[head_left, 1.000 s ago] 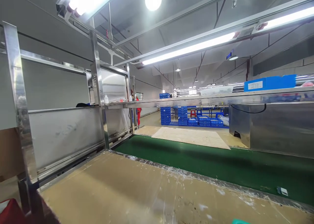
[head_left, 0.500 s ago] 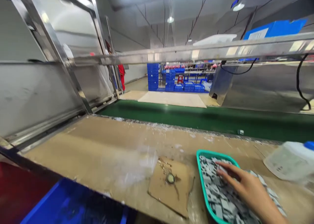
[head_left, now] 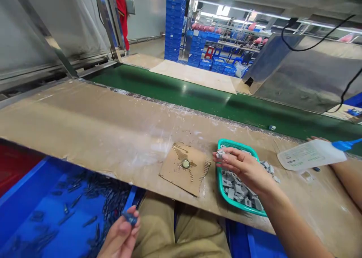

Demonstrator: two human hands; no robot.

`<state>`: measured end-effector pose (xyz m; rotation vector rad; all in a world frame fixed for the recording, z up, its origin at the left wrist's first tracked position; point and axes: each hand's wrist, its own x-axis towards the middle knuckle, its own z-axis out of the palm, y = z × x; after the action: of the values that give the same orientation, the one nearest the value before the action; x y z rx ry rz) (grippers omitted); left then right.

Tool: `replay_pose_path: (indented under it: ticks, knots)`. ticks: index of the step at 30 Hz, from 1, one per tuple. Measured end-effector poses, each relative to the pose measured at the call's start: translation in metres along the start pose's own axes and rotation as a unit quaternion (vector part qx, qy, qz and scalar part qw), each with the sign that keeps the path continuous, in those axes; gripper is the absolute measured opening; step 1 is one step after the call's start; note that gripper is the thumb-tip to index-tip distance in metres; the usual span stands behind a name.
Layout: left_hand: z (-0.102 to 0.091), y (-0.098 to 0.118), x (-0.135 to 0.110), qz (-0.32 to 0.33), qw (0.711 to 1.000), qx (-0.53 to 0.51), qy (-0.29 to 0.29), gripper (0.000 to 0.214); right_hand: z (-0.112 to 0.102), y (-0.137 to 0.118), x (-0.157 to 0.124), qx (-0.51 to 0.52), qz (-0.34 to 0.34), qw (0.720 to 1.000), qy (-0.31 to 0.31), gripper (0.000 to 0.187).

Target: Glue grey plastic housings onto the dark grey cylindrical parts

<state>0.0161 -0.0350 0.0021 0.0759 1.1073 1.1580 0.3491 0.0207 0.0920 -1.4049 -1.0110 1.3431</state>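
Observation:
My left hand (head_left: 121, 231) pinches a small dark blue plastic part (head_left: 130, 218) above the edge of a blue bin (head_left: 68, 231), which holds many similar dark parts. Over the left side of a green basket (head_left: 222, 182), my right hand (head_left: 240, 163) is closed on a small grey plastic piece (head_left: 220, 154). Loose grey pieces (head_left: 237, 190) like it fill the basket. To its left lies a cardboard square (head_left: 169, 171) with a small round cap (head_left: 185, 163) and wet-looking stains on it.
A white bottle with a blue nozzle (head_left: 311, 156) lies tilted at the right, beside another person's arm (head_left: 347, 178). A green conveyor belt (head_left: 169, 86) runs behind the table, with one small part (head_left: 272, 127) on it. Stacked blue crates (head_left: 174, 28) stand farther back.
The view has tipped downward. My right hand has lifted from the basket's pieces with a grey piece, and my left hand has come into view holding a dark blue part.

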Motion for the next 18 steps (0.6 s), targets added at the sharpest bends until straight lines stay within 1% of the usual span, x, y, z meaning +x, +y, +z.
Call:
replay_pose_path:
  ticks: [2, 3, 5, 8, 10, 13, 15, 18]
  knots:
    - [0.019, -0.007, -0.004, -0.005, 0.999, 0.005, -0.046, 0.043, 0.012, -0.001, 0.006, -0.122, -0.026, 0.992, 0.017, 0.029]
    - [0.029, -0.011, -0.004, -0.009, 0.998, 0.006, -0.067, 0.041, 0.018, -0.002, 0.009, -0.187, -0.047, 0.981, 0.023, 0.028]
    - [0.046, -0.016, -0.004, -0.025, 0.995, 0.003, -0.097, 0.040, 0.031, -0.001, 0.015, -0.305, -0.101, 0.947, 0.016, 0.024]
    - [0.063, -0.021, -0.001, -0.053, 0.991, 0.001, -0.124, 0.040, 0.047, 0.003, 0.024, -0.422, -0.178, 0.888, -0.031, 0.020]
    - [0.068, -0.024, -0.001, -0.065, 0.988, 0.004, -0.138, 0.040, 0.053, 0.009, 0.029, -0.464, -0.207, 0.859, -0.059, 0.020]
    - [0.069, -0.026, -0.001, -0.064, 0.985, 0.007, -0.158, 0.035, 0.057, 0.021, 0.036, -0.499, -0.233, 0.831, -0.076, 0.021]
    - [0.069, -0.027, -0.002, -0.059, 0.984, 0.006, -0.166, 0.031, 0.057, 0.028, 0.040, -0.513, -0.242, 0.820, -0.080, 0.021]
    - [0.070, -0.025, -0.001, -0.056, 0.984, 0.005, -0.169, 0.029, 0.057, 0.035, 0.045, -0.521, -0.246, 0.813, -0.088, 0.023]
